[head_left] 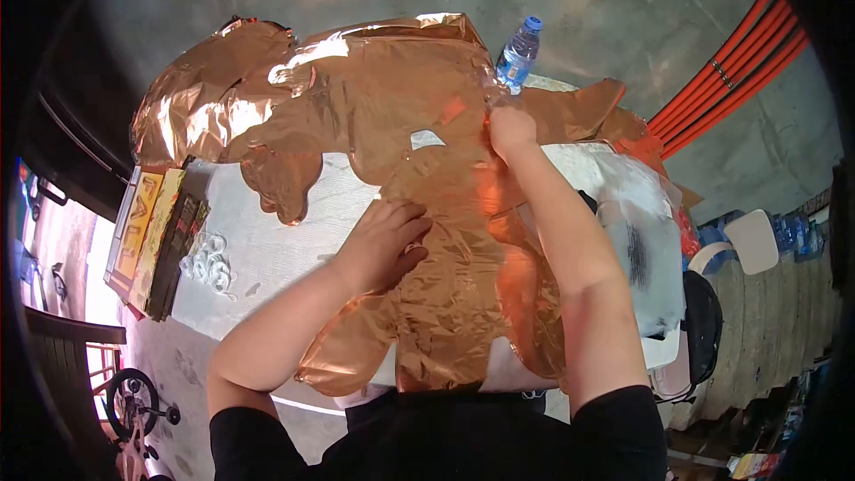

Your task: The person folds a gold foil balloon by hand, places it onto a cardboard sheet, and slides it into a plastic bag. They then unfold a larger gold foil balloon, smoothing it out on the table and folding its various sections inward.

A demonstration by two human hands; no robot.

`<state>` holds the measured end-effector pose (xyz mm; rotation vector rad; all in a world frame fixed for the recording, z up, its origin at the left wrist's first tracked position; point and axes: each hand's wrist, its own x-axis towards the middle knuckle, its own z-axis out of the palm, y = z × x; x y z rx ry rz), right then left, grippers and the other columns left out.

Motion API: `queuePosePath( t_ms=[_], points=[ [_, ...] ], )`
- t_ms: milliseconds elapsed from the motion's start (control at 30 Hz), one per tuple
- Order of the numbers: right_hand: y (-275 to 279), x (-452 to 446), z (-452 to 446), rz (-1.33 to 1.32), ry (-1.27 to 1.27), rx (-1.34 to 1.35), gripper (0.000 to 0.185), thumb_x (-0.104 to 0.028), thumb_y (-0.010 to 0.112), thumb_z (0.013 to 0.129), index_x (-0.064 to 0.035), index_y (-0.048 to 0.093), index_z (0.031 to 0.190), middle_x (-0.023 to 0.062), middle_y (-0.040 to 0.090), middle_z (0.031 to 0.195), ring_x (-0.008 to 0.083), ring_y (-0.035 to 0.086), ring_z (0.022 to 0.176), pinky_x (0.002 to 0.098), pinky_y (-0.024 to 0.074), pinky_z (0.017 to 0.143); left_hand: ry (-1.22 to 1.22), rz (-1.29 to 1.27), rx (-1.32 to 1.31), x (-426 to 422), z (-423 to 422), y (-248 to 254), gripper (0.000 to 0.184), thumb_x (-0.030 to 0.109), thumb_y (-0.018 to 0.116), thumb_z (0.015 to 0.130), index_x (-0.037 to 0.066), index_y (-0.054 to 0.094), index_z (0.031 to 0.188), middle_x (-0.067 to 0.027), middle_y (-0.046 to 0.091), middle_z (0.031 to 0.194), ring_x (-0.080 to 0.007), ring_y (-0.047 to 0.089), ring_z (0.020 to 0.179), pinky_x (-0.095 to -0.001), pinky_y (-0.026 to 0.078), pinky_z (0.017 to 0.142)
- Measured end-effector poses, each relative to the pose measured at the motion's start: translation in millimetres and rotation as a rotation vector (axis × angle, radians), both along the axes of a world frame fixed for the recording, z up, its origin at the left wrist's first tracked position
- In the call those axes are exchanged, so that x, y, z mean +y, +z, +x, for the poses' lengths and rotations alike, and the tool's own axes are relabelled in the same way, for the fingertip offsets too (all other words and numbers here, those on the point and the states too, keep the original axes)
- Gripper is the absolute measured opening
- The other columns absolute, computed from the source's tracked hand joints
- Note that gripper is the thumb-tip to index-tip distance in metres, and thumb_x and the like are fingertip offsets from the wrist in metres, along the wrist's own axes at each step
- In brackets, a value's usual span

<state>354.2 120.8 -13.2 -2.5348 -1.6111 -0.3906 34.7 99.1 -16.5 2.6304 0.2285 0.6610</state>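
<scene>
A large flat copper-coloured foil balloon (445,281) with rounded lobes is spread over the white table, wrinkled and partly overlapping more of the same foil. My left hand (390,236) rests on its left side, fingers apart and slightly bent against the foil, thumb out to the right. Farther off, my right hand (513,132) is closed at the foil's upper right part. Its fingertips are turned away from me, so what they pinch is hidden. Just beyond that hand a water bottle (518,55) with a blue cap stands tilted in view.
More shiny copper foil (209,93) covers the far left. Printed boxes (147,240) and coils of white string (210,264) lie at the table's (267,254) left. A clear plastic-wrapped white bundle (637,240) sits at right. Orange pipes (735,62) run along the far right.
</scene>
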Motion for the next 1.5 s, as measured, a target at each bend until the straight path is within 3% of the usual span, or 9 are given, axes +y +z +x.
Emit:
queuePosePath(
  t_ms=[200,267,500,733,900,1000,1200,1433,1500],
  points=[
    [-6,-9,50,0.204,-0.053,0.453,0.016,-0.017,0.074,0.077,-0.0019,0.069,0.075,0.0131,0.067,0.067,0.0212,0.065,0.06,0.0343,0.0488,0.054,-0.006,-0.023,0.03,3,0,1,0.039,0.019,0.068,0.079,0.006,0.059,0.114,-0.0125,0.054,0.124,-0.0302,0.046,0.121,-0.0419,0.035,0.102],
    [-7,-17,53,0.423,-0.076,1.232,0.018,-0.011,0.077,0.074,-0.0039,0.063,0.064,0.004,0.061,0.059,0.0125,0.055,0.049,0.0296,0.0414,0.046,-0.009,-0.032,0.042,2,1,2,0.039,0.019,0.069,0.079,0.006,0.059,0.115,-0.0125,0.054,0.124,-0.0303,0.045,0.122,-0.0419,0.035,0.102],
    [-4,-20,48,0.586,-0.026,1.353,0.038,-0.021,0.075,0.08,-0.0081,0.052,0.054,-0.0018,0.049,0.05,0.0066,0.037,0.04,0.0276,0.0272,0.039,-0.029,-0.017,-0.003,2,1,3,0.044,0.014,0.072,0.076,0.003,0.058,0.116,-0.0153,0.053,0.121,-0.0338,0.048,0.116,-0.043,0.039,0.097],
    [-13,-21,55,0.475,-0.027,1.061,0.021,-0.016,0.066,0.087,-0.0037,0.059,0.071,0.0022,0.057,0.062,0.0098,0.048,0.052,0.027,0.0414,0.049,-0.023,-0.02,0.004,2,-1,4,0.043,0.014,0.071,0.077,0.004,0.058,0.117,-0.0151,0.053,0.122,-0.0342,0.048,0.116,-0.043,0.039,0.097],
    [-6,-33,32,0.49,0.354,0.095,0.022,-0.007,0.06,0.083,-0.0129,0.065,0.104,0.0102,0.062,0.097,0.0296,0.064,0.072,0.0401,0.0514,0.066,-0.015,-0.007,0.002,2,-1,3,0.044,0.014,0.071,0.076,0.004,0.058,0.117,-0.0149,0.053,0.122,-0.0339,0.048,0.115,-0.043,0.039,0.097],
    [21,-41,7,0.002,0.208,0.031,0.023,-0.012,0.058,0.085,-0.018,0.068,0.105,0.0102,0.059,0.113,0.0355,0.064,0.079,0.045,0.052,0.07,-0.02,-0.009,0.003,2,0,0,0.045,0.014,0.072,0.076,0.004,0.058,0.117,-0.0147,0.054,0.121,-0.0338,0.049,0.115,-0.043,0.039,0.097],
    [30,-30,1,-0.134,0.091,0.02,0.023,-0.027,0.057,0.086,-0.0102,0.073,0.087,0.0134,0.068,0.098,0.0329,0.067,0.086,0.045,0.053,0.075,-0.027,-0.011,-0.01,3,1,1,0.045,0.013,0.072,0.074,0.004,0.059,0.116,-0.0146,0.054,0.122,-0.0337,0.049,0.115,-0.043,0.039,0.096],
    [-4,-18,31,0.193,0.056,0.163,0.021,-0.025,0.068,0.079,-0.0039,0.07,0.077,0.0149,0.066,0.072,0.0308,0.067,0.073,0.0429,0.0532,0.069,-0.02,-0.017,0.0,4,1,-3,0.039,0.019,0.069,0.078,0.006,0.059,0.114,-0.0124,0.054,0.123,-0.03,0.047,0.119,-0.0413,0.037,0.1],
    [-8,-17,44,0.313,-0.033,0.623,0.021,-0.019,0.077,0.073,-0.0017,0.068,0.078,0.0142,0.066,0.067,0.0244,0.066,0.064,0.0374,0.0531,0.061,-0.013,-0.012,0.0,3,0,-2,0.039,0.019,0.069,0.078,0.006,0.059,0.114,-0.0123,0.054,0.123,-0.03,0.047,0.119,-0.0414,0.037,0.1]
  ],
)
